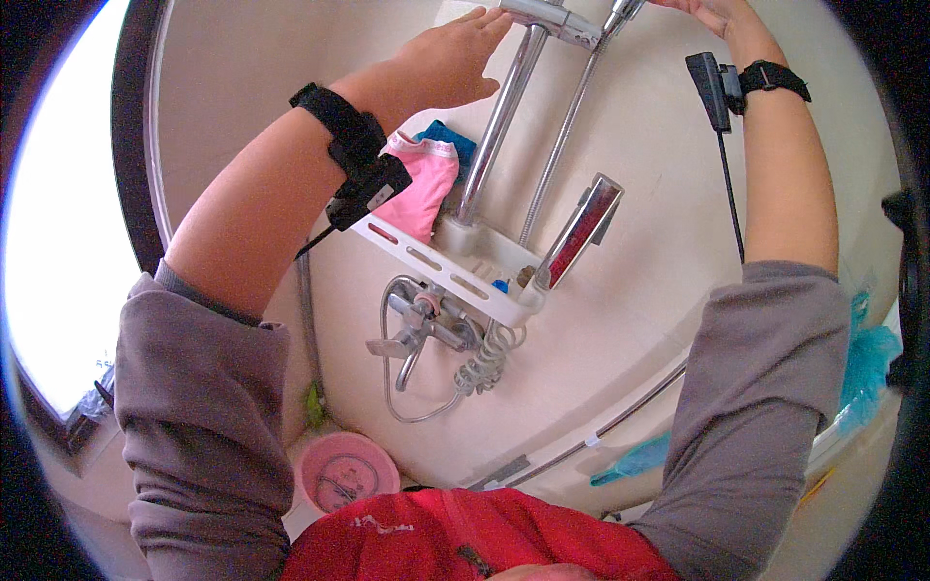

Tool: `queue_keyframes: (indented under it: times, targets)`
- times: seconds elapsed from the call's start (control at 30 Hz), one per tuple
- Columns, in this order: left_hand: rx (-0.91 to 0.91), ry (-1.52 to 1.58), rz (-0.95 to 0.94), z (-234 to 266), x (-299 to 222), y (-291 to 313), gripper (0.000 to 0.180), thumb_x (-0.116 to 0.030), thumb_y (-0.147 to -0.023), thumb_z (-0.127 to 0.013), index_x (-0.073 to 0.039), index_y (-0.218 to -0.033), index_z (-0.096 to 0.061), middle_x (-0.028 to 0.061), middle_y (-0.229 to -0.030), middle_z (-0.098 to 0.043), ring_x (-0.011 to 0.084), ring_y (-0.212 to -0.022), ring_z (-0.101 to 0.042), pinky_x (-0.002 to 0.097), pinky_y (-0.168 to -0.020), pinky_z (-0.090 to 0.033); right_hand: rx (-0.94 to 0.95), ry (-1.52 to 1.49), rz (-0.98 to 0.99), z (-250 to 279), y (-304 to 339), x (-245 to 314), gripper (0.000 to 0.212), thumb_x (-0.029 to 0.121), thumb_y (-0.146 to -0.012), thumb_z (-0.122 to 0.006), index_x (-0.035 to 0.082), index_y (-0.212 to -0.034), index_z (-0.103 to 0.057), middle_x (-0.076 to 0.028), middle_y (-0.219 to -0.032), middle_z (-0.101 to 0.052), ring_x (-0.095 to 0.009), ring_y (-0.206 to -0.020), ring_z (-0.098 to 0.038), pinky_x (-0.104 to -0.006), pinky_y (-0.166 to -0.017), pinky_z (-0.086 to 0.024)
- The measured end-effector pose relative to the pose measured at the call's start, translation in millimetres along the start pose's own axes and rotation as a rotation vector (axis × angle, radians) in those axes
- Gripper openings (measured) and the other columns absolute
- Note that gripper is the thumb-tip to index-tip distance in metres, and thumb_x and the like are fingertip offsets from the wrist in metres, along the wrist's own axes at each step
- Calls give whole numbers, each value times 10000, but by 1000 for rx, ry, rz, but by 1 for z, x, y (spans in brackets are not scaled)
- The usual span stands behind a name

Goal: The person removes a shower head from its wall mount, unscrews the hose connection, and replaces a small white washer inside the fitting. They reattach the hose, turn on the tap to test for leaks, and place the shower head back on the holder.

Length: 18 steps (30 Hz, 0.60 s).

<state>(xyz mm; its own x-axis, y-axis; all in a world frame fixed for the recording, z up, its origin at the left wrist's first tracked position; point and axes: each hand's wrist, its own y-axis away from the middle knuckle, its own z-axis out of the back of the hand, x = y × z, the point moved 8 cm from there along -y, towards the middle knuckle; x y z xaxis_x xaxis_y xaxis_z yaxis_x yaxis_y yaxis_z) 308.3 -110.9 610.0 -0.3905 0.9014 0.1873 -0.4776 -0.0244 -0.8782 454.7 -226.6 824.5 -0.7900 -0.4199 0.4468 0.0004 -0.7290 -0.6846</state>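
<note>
My left hand [446,63] is raised at the top, its fingers stretched out and the thumb apart. Its fingertips reach the left end of a chrome shower-rail bracket [557,21]; whether they touch it I cannot tell. Below the bracket runs a thick chrome pipe [504,121], with a metal shower hose [562,145] beside it. The chrome end of the hose [622,14] leaves the picture at the top. My right hand [722,15] is up to its right, cut off by the upper edge, so its fingers hardly show. Black straps with small devices circle both wrists.
A white slotted shelf [426,259] surrounds the pipe, with pink cloth [421,189] and a red-faced box [586,230] on it. Beneath are a chrome tap [426,320] and a coiled hose [484,363]. A pink basin [349,470] stands low left; a bright window [63,223] is left.
</note>
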Motion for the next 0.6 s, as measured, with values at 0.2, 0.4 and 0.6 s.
queue_keyframes:
  times: [0.2, 0.4, 0.6]
  targets:
    - [-155, -90, -41, 7, -8, 1, 712, -217, -747, -683, 7, -1340, -360, 156, -1358, -436, 313, -1284, -395, 397, -1018, -411, -33, -45, -20, -3, -6, -15, 275, 123, -900, -552, 91, -1165, -486, -116, -991, -612, -270, -874, -632, -456, -754, -546]
    - [-106, -96, -35, 16, -7, 10, 670, -213, -743, -678, 8, -1312, -402, 158, -1357, -430, 316, -1285, -391, 397, -1014, -416, -40, -130, -11, -3, -14, -12, 230, 135, -897, -562, 96, -1119, -518, -94, -951, -622, -259, -835, -635, -436, -730, -550]
    - [-145, -90, -60, 5, -8, 13, 639, -229, -748, -679, 5, -1289, -432, 153, -1328, -438, 316, -1286, -386, 404, -1005, -427, 98, -45, -44, -42, -16, -26, 193, 150, -898, -565, 106, -1084, -540, -73, -904, -625, -222, -781, -627, -393, -699, -551]
